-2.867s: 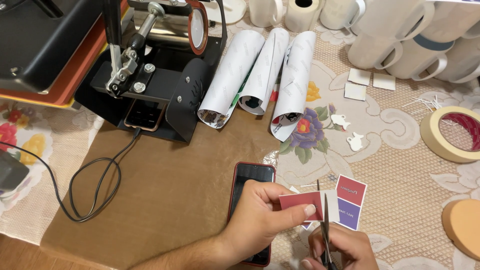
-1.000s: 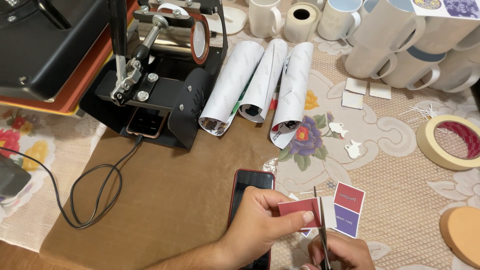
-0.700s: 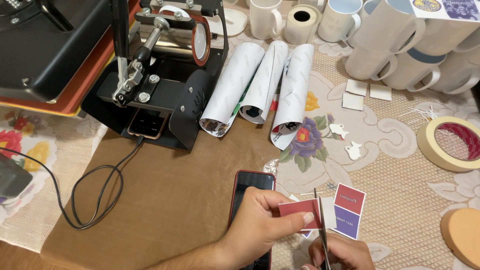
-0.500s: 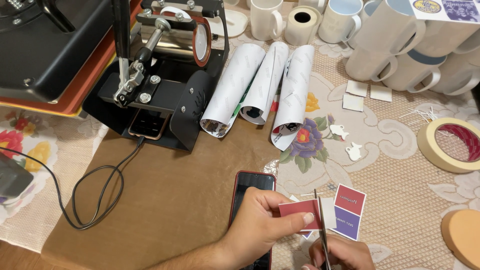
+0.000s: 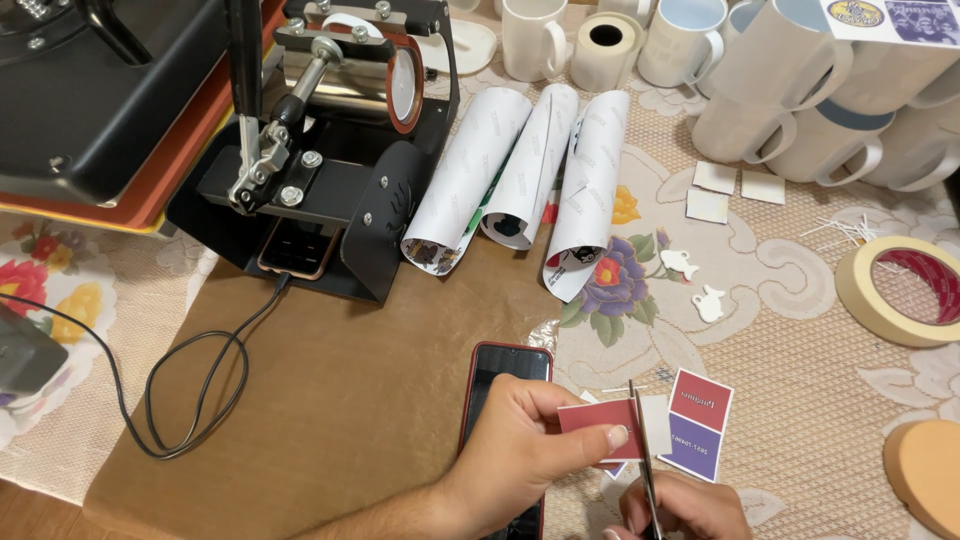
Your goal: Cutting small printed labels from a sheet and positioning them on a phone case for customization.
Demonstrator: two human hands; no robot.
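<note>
My left hand point(image 5: 525, 445) pinches a small red printed paper strip point(image 5: 592, 414) between thumb and fingers, just above a dark smartphone with a red case point(image 5: 500, 372). My right hand point(image 5: 690, 507), at the bottom edge, grips a pair of scissors point(image 5: 643, 450) whose blades point up and meet the strip's right end. A red and purple printed card point(image 5: 700, 422) lies on the lace cloth just right of the blades.
A black mug heat press point(image 5: 330, 150) with a cable point(image 5: 190, 390) stands at the upper left. Three rolled printed sheets point(image 5: 520, 170) lie in the middle, white mugs point(image 5: 790, 110) at the back. A tape roll point(image 5: 900, 290) and an orange sponge point(image 5: 925, 470) sit on the right.
The view has shifted slightly; both hands stay in place with the strip and scissors, the blades still at the strip's right end.
</note>
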